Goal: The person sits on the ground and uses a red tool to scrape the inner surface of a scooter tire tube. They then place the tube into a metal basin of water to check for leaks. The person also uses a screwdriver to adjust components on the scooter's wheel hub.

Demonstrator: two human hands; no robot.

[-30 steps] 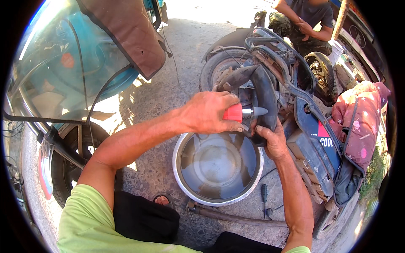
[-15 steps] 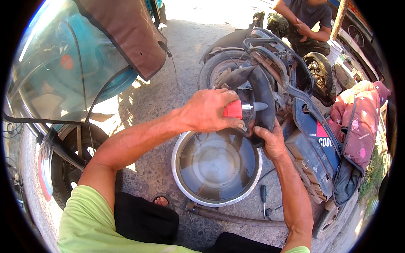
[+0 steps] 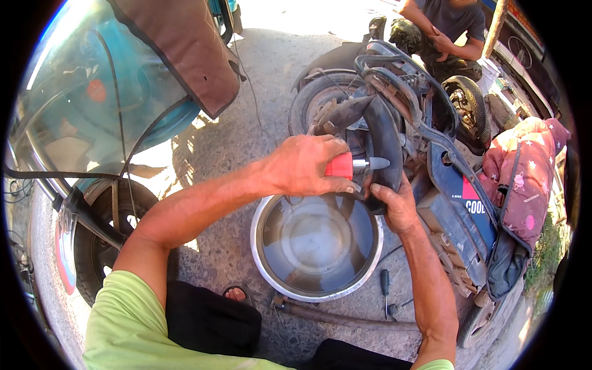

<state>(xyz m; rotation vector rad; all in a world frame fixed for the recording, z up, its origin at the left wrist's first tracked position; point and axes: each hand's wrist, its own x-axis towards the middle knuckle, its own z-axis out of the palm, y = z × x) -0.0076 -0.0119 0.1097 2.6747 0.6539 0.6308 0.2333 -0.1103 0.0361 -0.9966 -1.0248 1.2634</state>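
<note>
My left hand (image 3: 302, 165) is closed around a red handheld rotary tool (image 3: 340, 166). A grey cone-shaped bit (image 3: 378, 163) sticks out of its metal collar to the right and lies over a black rubber inner tube (image 3: 385, 132); whether it touches the rubber I cannot tell. With thumb and fingers my right hand (image 3: 399, 206) grips the lower end of the tube. The rest of the tube bends up and over to the left. Below both hands stands a round metal basin (image 3: 256, 246) holding murky water.
A partly stripped motorcycle (image 3: 425, 117) lies beyond the tube, near a crouching person (image 3: 447, 37). A screwdriver (image 3: 385, 285) and a metal bar (image 3: 351, 320) lie near the basin. At right is a pink jacket (image 3: 527, 179); at left, a vehicle wheel (image 3: 92, 246).
The rotary tool and my left hand have shifted slightly toward me, with the bit lower along the inner tube. My right hand keeps its hold in nearly the same place.
</note>
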